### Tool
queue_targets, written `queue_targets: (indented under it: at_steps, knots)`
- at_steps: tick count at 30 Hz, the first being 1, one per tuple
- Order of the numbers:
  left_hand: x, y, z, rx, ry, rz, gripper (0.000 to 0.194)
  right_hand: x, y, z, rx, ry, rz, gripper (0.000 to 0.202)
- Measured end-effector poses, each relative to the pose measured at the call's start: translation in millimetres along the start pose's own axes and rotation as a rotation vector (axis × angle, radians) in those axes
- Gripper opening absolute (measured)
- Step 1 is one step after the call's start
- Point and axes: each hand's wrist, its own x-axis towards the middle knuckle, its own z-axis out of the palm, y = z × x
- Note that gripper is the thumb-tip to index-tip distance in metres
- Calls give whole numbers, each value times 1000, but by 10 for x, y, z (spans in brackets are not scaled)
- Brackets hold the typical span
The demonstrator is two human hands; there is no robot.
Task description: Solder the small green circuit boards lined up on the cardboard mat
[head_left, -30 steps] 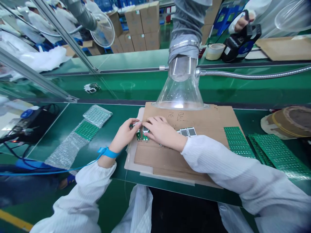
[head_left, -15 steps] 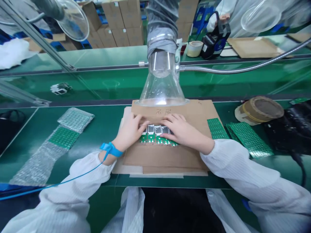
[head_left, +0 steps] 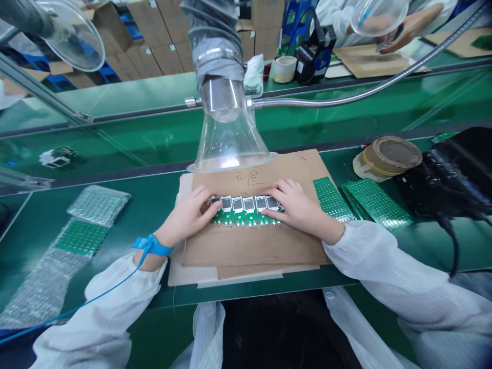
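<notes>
A row of small green circuit boards (head_left: 243,217) with grey, white-framed screens (head_left: 249,204) lies across a brown cardboard sheet (head_left: 249,251). My left hand (head_left: 195,209) grips the left end of the row, thumb in front and curled fingers behind. At the right end, my right hand (head_left: 294,206) holds the boards the same way, its thumb resting over the lower part. A blue wrist strap (head_left: 154,246) with a cord circles my left wrist. Parts of the end boards are hidden under my fingers.
A clear fume funnel (head_left: 231,141) hangs just behind the boards. Green board panels (head_left: 378,202) and a tape roll (head_left: 388,156) lie right; bubble wrap (head_left: 36,287) and another panel (head_left: 81,237) lie left. Across the bench, a co-worker's hands (head_left: 415,31) hold a small part.
My hands have spread apart to the row's two ends, so more screens show, and the boards sit closer together. The camera view has tilted and shifted. A co-worker's hands have come into clearer view.
</notes>
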Motion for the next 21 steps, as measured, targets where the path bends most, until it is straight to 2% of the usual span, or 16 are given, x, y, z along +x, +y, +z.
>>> queue_targets:
  at_steps: [2, 7, 10, 13, 16, 19, 21]
  knots:
    - [46, 6, 27, 41, -10, 46, 41, -6, -18, -1, -22, 10, 6, 52]
    - [224, -79, 159, 175, -142, 165, 54, -16, -77, 11, -43, 20, 51, 50]
    - [279, -134, 170, 131, -140, 218, 56, 26, -89, 20, -29, 5, 81, 48]
    - [225, -182, 101, 62, -101, 193, 55, 12, -109, -34, -12, 17, 95, 50]
    - [53, -289, -5, 37, 5, 12, 49, -217, -208, -137, -15, 116, 176, 54]
    - [-174, -417, -83, 153, 152, -363, 48, -609, -398, -163, -35, 191, 340, 58]
    - [-307, -449, -99, 191, 117, -528, 49, -829, -509, -110, -29, 172, 368, 63]
